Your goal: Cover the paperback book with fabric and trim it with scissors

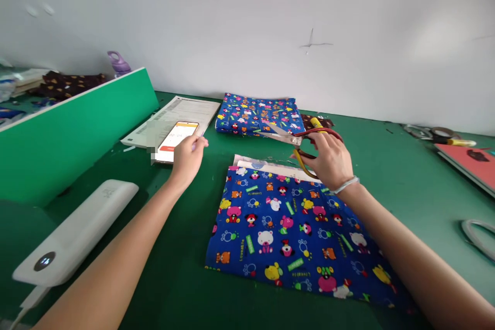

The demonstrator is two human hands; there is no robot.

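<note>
In my right hand [330,160] is a pair of scissors [288,136] with one red and one yellow handle. Their blades stand apart and point left, over the space between two pieces of fabric. Beneath that hand and forearm lies a blue cartoon-print fabric [278,232], with pale paper edges showing along its far side. My left hand [189,157] has its fingers curled in beside a lit phone [170,140]. A small purplish bit shows at its fingertips, too little to name. Behind the scissors is a folded piece of the same blue fabric [257,111].
Printed sheets [181,111] lie under the phone. A green divider [88,124] borders the left, near a white power bank [77,232] with a cable. At right are a red notebook [469,165], a tape roll [442,134] and a pale ring [479,234]. The wall rises behind.
</note>
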